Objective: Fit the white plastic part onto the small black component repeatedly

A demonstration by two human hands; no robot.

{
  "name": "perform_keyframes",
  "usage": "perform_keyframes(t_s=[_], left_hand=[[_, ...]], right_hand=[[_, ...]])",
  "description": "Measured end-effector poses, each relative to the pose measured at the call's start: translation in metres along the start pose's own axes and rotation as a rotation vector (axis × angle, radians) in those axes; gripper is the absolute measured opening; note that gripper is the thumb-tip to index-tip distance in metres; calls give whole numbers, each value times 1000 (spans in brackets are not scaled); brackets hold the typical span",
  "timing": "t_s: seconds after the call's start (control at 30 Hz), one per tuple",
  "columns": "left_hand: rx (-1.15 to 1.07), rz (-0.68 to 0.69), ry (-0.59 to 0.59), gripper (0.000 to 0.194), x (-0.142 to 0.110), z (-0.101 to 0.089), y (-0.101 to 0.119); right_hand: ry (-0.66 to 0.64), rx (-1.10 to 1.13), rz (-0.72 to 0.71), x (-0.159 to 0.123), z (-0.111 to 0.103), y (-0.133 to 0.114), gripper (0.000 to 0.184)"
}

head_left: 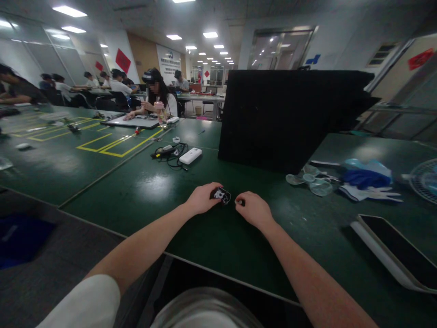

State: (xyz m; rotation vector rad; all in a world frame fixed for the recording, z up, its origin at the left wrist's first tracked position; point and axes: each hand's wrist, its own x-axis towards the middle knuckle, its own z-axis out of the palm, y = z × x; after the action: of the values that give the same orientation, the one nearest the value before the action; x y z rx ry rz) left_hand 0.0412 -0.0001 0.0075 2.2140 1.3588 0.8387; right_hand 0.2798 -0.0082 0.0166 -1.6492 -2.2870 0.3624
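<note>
Pinched between the thumb and fingers of my left hand [203,198] is a small black-and-silver mechanical part [223,195], its face turned up toward me. Its exact kind is too small to tell. My right hand [254,208] is a short way to the right, with thumb and forefinger closed together. A tiny pale piece seems to show at those fingertips, but I cannot make out what it is. The two hands are apart, low over the green table [211,237].
A large black panel [273,118] stands ahead. Left of it lie a white power bank [190,156] and black cables [169,154]. Clear plastic cups [320,187], gloves [367,182] and a phone-like device [399,250] lie right. A person [159,98] sits across the table.
</note>
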Motion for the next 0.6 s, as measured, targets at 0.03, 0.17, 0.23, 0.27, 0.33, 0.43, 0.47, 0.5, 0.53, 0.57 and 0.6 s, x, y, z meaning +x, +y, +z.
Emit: perform_keyframes(t_s=[0.03, 0.17, 0.23, 0.27, 0.33, 0.43, 0.47, 0.5, 0.53, 0.57, 0.6], left_hand=[[9, 0, 6, 48, 0, 1, 0], [23, -18, 11, 50, -2, 4, -2], [29, -18, 5, 51, -2, 6, -2], [32, -14, 0, 51, -2, 7, -1], [35, 0, -13, 50, -2, 9, 2], [30, 23, -45, 50, -2, 11, 8], [24, 32, -57, 50, -2, 12, 10], [17, 42, -67, 50, -3, 12, 11], [9, 52, -78, 49, -3, 12, 12], [1, 59, -86, 49, -4, 13, 13], [-5, 63, -89, 49, -4, 13, 14]], right_hand=[[13, 10, 11, 0, 0, -1, 18], [116, 124, 5, -2, -3, -5, 24], [159, 178, -39, -5, -8, -7, 23], [171, 197, -72, -7, -10, -9, 21], [183, 219, -155, -10, -13, -12, 19], [179, 215, -280, -11, -12, -17, 19], [176, 206, -310, -11, -11, -18, 19], [173, 195, -331, -11, -10, -19, 20], [166, 182, -345, -11, -9, -19, 20], [159, 169, -351, -11, -7, -20, 21], [151, 155, -354, -11, -6, -20, 21]])
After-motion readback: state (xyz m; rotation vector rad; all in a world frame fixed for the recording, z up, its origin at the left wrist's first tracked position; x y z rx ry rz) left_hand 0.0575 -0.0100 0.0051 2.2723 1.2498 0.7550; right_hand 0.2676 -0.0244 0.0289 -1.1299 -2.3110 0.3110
